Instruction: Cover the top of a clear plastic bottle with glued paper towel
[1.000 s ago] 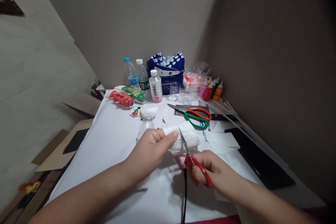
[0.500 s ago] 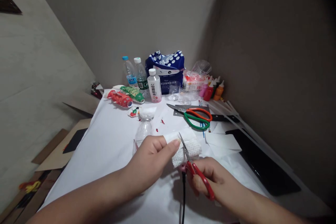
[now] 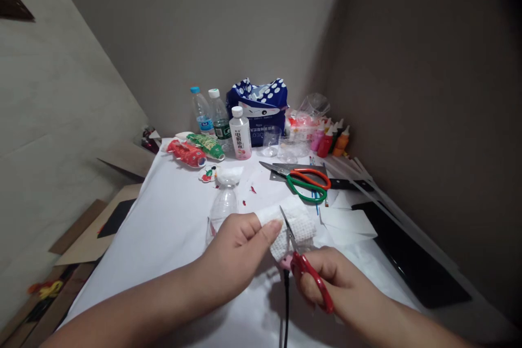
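My left hand (image 3: 244, 244) pinches a white textured tissue (image 3: 304, 223) between thumb and fingers above the table. In my right hand (image 3: 326, 277) are red-handled scissors (image 3: 312, 277), my fingers through the handles. Their blades cross the tissue just right of my left thumb, pointing up and away from me. Beneath the tissue, a small pink object (image 3: 286, 262) with a black cable (image 3: 286, 304) shows in part; its kind is hidden. Behind my left hand stands a clear plastic bottle (image 3: 223, 204) with white material on top.
Large scissors with green and orange handles (image 3: 308, 194) lie on a knife (image 3: 350, 184). Bottles (image 3: 240, 136), a blue pack (image 3: 261, 125) and paint bottles (image 3: 325, 144) stand at the back. Fish-shaped crafts (image 3: 187, 153) lie back left. White paper (image 3: 350, 224) and a black panel (image 3: 416, 261) are at right.
The scissor blades look closer together on the tissue. Both hands stay in nearly the same place, and the view has shifted very slightly.
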`<state>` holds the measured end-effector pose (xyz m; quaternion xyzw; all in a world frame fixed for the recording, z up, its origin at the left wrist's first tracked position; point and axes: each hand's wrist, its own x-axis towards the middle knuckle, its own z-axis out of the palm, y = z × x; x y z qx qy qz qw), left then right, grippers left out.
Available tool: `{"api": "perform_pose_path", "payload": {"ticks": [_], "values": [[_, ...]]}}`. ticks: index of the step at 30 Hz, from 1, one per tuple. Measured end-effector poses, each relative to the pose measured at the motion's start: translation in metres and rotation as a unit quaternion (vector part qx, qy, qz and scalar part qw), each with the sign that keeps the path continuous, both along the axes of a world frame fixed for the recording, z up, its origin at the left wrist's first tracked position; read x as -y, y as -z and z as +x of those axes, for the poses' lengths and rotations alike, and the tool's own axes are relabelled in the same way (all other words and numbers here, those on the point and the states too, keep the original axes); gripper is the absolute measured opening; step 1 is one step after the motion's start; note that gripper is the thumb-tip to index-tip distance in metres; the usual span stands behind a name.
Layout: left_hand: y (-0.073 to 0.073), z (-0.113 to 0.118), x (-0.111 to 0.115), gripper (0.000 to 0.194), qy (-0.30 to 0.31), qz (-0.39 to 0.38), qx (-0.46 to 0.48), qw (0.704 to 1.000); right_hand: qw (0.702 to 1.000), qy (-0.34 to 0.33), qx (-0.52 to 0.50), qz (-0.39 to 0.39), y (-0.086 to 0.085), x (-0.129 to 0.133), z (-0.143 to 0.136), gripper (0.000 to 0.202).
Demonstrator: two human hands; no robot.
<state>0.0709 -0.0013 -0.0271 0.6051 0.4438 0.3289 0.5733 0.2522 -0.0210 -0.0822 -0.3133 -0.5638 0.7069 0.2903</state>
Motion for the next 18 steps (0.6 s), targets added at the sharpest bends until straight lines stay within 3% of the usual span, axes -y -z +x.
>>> {"api": "perform_pose_path", "payload": {"ticks": [3, 8, 18], "values": [[0.0002, -0.0026, -0.0023, 0.044, 0.018, -0.022, 0.026, 0.999, 1.000, -0.004, 0.007, 0.005, -0.0001, -0.0003, 0.0018, 0.031], [0.0006, -0.0045, -0.0056, 0.042, -0.002, -0.089, 0.109, 0.990, 1.000, -0.018, 0.016, 0.011, 0.0033, -0.0006, 0.0011, 0.029], [0.0026, -0.0007, -0.0014, 0.049, -0.025, 0.000, -0.006, 1.000, 1.000, -0.001, -0.005, 0.016, 0.0070, 0.0004, -0.0030, 0.038]]}}
